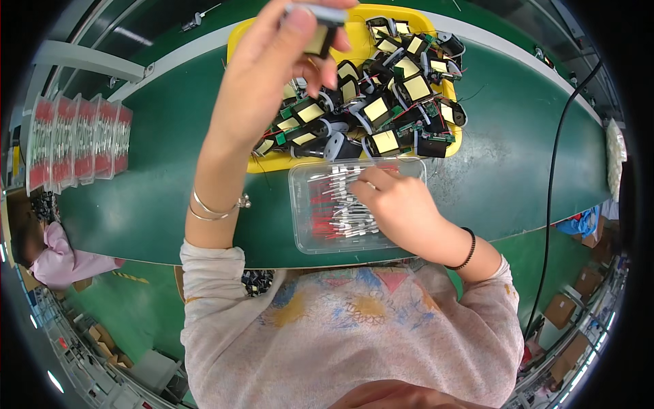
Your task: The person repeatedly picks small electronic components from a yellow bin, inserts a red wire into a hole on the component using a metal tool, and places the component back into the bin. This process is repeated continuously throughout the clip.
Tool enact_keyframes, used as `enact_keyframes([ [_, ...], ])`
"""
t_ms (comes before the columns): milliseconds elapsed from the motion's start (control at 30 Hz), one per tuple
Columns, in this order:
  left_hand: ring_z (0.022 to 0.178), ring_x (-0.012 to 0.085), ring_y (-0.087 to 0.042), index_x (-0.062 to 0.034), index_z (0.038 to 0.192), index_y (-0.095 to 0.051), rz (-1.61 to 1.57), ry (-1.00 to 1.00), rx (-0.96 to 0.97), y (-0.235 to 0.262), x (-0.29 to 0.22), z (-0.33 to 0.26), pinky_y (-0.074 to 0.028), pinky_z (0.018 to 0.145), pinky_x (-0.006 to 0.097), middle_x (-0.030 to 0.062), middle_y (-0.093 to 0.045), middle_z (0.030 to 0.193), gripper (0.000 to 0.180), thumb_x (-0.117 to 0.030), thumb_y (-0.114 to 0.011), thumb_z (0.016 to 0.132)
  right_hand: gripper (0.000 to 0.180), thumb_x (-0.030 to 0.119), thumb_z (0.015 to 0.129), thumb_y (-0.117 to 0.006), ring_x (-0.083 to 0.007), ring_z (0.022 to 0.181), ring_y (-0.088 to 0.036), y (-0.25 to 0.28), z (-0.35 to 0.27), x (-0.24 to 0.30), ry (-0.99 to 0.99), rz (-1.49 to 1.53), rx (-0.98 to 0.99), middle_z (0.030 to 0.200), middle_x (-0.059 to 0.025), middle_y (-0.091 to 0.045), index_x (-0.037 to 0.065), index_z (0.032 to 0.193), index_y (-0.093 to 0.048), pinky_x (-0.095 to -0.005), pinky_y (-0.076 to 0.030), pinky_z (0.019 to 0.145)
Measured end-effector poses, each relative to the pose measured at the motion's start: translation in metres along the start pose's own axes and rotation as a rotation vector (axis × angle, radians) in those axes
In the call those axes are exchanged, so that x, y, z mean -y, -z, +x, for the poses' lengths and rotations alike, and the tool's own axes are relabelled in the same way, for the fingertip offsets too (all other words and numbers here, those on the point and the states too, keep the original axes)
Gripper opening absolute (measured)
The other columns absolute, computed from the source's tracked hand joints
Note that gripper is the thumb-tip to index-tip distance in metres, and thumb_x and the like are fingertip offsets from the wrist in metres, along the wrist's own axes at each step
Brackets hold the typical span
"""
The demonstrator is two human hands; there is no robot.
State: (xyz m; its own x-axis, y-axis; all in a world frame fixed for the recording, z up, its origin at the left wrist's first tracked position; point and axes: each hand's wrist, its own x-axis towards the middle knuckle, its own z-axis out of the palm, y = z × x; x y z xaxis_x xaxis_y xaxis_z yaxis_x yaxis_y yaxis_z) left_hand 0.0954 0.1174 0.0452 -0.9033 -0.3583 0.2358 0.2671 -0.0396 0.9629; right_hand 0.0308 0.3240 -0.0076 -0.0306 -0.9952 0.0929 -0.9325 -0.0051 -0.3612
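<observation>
My left hand [276, 65] is raised over the yellow tray [240, 42] and grips a small black part with a yellow label [320, 34] between thumb and fingers. My right hand [395, 201] reaches into a clear plastic box [303, 238] and its fingers pinch at the thin red-and-silver leaded pieces [334, 218] lying there. The yellow tray holds several more black parts with yellow labels [381, 109], piled with wires and small green boards.
Both containers rest on a green belt [163, 191]. A row of clear packs with red pieces [78, 140] stands at the left. A black cable [552, 177] runs down the right side. Another person in pink [61, 255] sits at lower left. Cardboard boxes sit on the floor.
</observation>
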Motion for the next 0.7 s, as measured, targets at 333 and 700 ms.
enact_keyframes([
  [333,0.094,0.0189,-0.056,-0.0012,0.105,-0.039,0.025,-0.309,0.129,-0.011,-0.002,-0.014,-0.043,0.083,0.028,0.0168,-0.057,0.1,0.023,-0.011,-0.051,0.088,0.009,0.013,0.06,-0.057,-0.013,0.065,-0.052,-0.022,0.016,0.014,0.092,-0.389,-0.038,0.069,-0.0015,-0.048,0.007,0.067,-0.054,-0.0219,-0.043,0.043],
  [700,0.097,0.0205,-0.057,-0.0009,0.105,-0.043,-0.195,-0.189,0.128,-0.003,-0.002,-0.019,-0.045,0.084,0.031,0.0158,-0.058,0.101,0.029,-0.008,-0.059,0.082,0.013,0.007,0.072,-0.063,-0.0186,0.072,-0.054,0.067,0.028,-0.011,-0.03,0.8,-0.036,0.079,-0.0069,-0.057,0.003,0.082,-0.056,-0.0281,-0.045,0.062],
])
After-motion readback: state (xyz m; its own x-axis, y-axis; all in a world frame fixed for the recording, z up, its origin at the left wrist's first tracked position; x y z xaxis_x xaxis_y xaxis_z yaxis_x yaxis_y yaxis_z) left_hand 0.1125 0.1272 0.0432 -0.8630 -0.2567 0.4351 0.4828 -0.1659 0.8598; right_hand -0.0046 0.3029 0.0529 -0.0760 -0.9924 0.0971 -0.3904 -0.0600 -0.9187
